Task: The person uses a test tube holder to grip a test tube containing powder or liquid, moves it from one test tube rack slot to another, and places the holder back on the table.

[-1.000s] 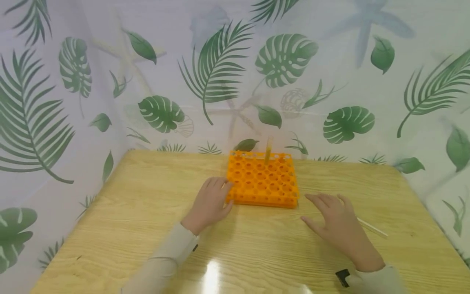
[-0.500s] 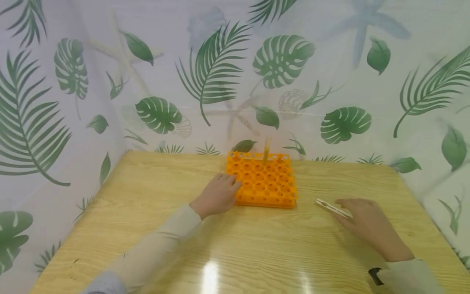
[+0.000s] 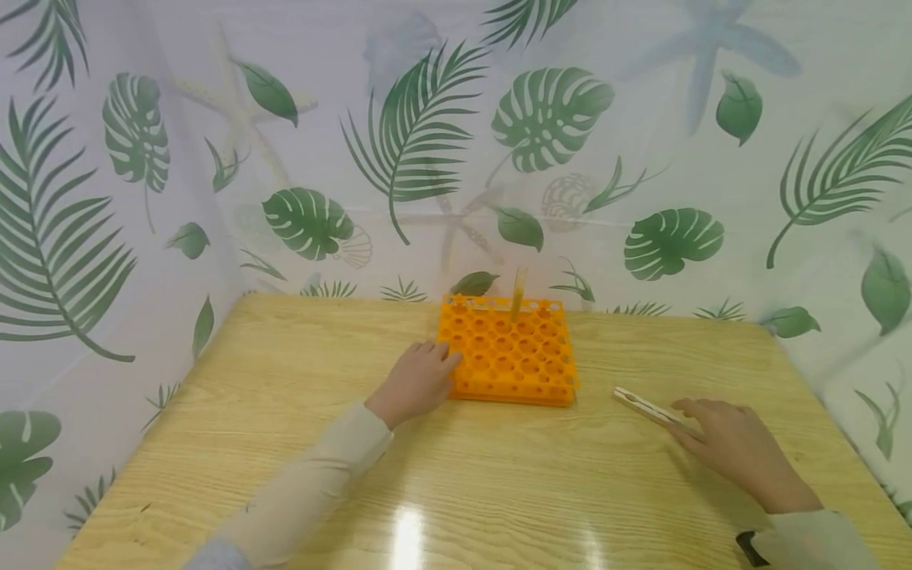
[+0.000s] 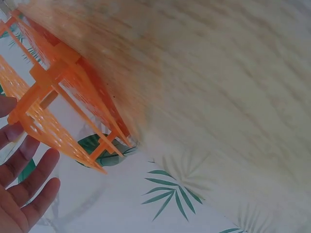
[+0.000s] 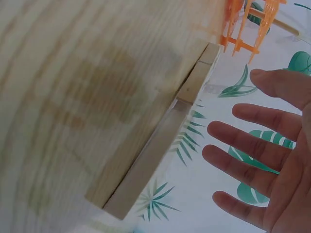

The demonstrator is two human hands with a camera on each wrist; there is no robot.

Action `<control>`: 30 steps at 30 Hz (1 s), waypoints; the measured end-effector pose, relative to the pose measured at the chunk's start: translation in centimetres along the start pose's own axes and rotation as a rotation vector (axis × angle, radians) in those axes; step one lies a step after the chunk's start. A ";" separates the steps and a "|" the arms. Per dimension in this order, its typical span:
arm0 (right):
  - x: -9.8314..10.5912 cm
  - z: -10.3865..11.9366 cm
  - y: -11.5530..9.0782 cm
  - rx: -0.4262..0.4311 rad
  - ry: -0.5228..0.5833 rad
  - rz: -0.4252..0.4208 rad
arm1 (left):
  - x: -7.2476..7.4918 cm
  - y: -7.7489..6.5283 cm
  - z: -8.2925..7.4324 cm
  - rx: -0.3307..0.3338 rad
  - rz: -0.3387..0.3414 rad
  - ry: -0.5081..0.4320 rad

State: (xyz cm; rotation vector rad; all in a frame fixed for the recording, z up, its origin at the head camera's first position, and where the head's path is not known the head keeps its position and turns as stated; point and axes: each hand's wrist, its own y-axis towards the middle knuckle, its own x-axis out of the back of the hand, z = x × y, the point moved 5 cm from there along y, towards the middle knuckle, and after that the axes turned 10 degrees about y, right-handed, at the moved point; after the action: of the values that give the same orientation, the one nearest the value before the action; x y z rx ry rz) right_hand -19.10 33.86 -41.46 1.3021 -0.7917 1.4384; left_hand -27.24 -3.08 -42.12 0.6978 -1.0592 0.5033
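An orange test tube rack (image 3: pixel 506 360) stands at the middle of the table. One clear, yellowish test tube (image 3: pixel 518 293) rises upright from its back row. My left hand (image 3: pixel 416 380) is at the rack's front left corner; in the left wrist view its thumb and index finger pinch the corner of the top plate (image 4: pixel 60 141), other fingers spread. To the right lies a wooden test tube clamp (image 3: pixel 644 408), its jaw end towards the rack. My right hand (image 3: pixel 744 447) is over the clamp's rear end. In the right wrist view its fingers (image 5: pixel 252 145) are spread, apart from the clamp.
The wooden table (image 3: pixel 499 483) reaches back to a white leaf-print cloth (image 3: pixel 442 158), which hangs behind it and along both sides. The rack stands close to the back edge.
My right hand has moved right and back towards me, uncovering the front of the clamp, which lies where it was. My left fingers have come further over the rack's left edge.
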 end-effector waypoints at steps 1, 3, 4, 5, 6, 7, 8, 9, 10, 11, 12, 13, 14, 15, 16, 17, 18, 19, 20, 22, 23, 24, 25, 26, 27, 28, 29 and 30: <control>-0.1 -0.1 -0.1 0.001 0.002 0.005 | -0.1 0.0 0.0 0.002 -0.010 -0.006; -0.4 -0.3 -0.1 0.005 0.013 0.014 | -0.1 -0.2 0.0 0.008 -0.028 -0.018; -0.6 -0.4 -0.2 0.008 0.020 0.019 | -0.2 -0.2 0.0 0.010 -0.035 -0.019; -0.7 -0.5 -0.2 0.012 0.027 0.022 | -0.2 -0.3 -0.1 0.012 -0.043 -0.020; -0.8 -0.6 -0.2 0.018 0.034 0.022 | -0.2 -0.3 -0.1 0.013 -0.051 -0.021; -0.9 -0.6 -0.3 0.017 0.042 0.025 | -0.3 -0.4 -0.1 0.012 -0.063 -0.024; -0.9 -0.7 -0.3 0.017 0.049 0.027 | -0.3 -0.5 -0.1 0.011 -0.071 -0.022; -1.0 -0.7 -0.3 0.016 0.053 0.029 | -0.3 -0.5 -0.1 0.008 -0.079 -0.021; -1.1 -0.7 -0.4 0.018 0.051 0.027 | -0.3 -0.5 -0.1 0.006 -0.086 -0.020; -1.1 -0.7 -0.3 0.019 0.051 0.026 | -0.2 -0.6 -0.2 0.004 -0.094 -0.024; -1.1 -0.7 -0.3 0.020 0.051 0.023 | -0.2 -0.6 -0.2 0.002 -0.097 -0.024; -1.1 -0.7 -0.3 0.023 0.048 0.020 | -0.1 -0.6 -0.2 0.000 -0.098 -0.023; -1.1 -0.7 -0.3 0.026 0.044 0.017 | 0.0 -0.6 -0.3 -0.002 -0.097 -0.024; -1.1 -0.7 -0.3 0.030 0.042 0.013 | 0.1 -0.6 -0.3 -0.003 -0.094 -0.025; -1.1 -0.7 -0.3 0.032 0.039 0.011 | 0.1 -0.5 -0.3 -0.004 -0.093 -0.027; -1.2 -0.7 -0.3 0.033 0.039 0.011 | 0.3 -0.5 -0.4 -0.004 -0.093 -0.030; -1.2 -0.7 -0.3 0.035 0.034 0.011 | 0.4 -0.5 -0.4 -0.006 -0.094 -0.031; -1.3 -0.8 -0.3 0.040 0.029 0.015 | 0.4 -0.5 -0.4 -0.006 -0.092 -0.029; -1.4 -0.8 -0.3 0.041 0.026 0.020 | 0.5 -0.4 -0.4 -0.008 -0.091 -0.028; -1.6 -0.9 -0.4 0.043 0.014 0.026 | 0.6 -0.4 -0.5 -0.011 -0.093 -0.027; -1.7 -1.0 -0.4 0.046 0.006 0.030 | 0.6 -0.3 -0.5 -0.013 -0.092 -0.023; -1.8 -1.0 -0.4 0.049 -0.002 0.031 | 0.6 -0.3 -0.5 -0.014 -0.090 -0.021; -1.8 -1.1 -0.4 0.051 -0.005 0.030 | 0.5 -0.3 -0.5 -0.014 -0.086 -0.018; -1.8 -1.2 -0.4 0.046 -0.005 0.029 | 0.5 -0.2 -0.4 -0.013 -0.086 -0.017; -1.8 -1.3 -0.4 0.045 -0.009 0.027 | 0.4 -0.2 -0.4 -0.012 -0.087 -0.017; -1.8 -1.4 -0.4 0.046 -0.013 0.024 | 0.3 -0.2 -0.4 -0.010 -0.084 -0.014; -1.8 -1.4 -0.4 0.043 -0.012 0.021 | 0.2 -0.2 -0.4 -0.008 -0.085 -0.015; -1.8 -1.6 -0.4 0.041 -0.010 0.015 | 0.1 -0.2 -0.4 -0.005 -0.085 -0.014</control>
State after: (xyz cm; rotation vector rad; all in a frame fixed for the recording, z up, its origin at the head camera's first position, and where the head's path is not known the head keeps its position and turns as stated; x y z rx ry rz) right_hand -19.37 34.97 -43.58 1.3384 -0.7839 1.4682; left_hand -26.81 -2.94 -42.17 0.7396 -1.0387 0.4229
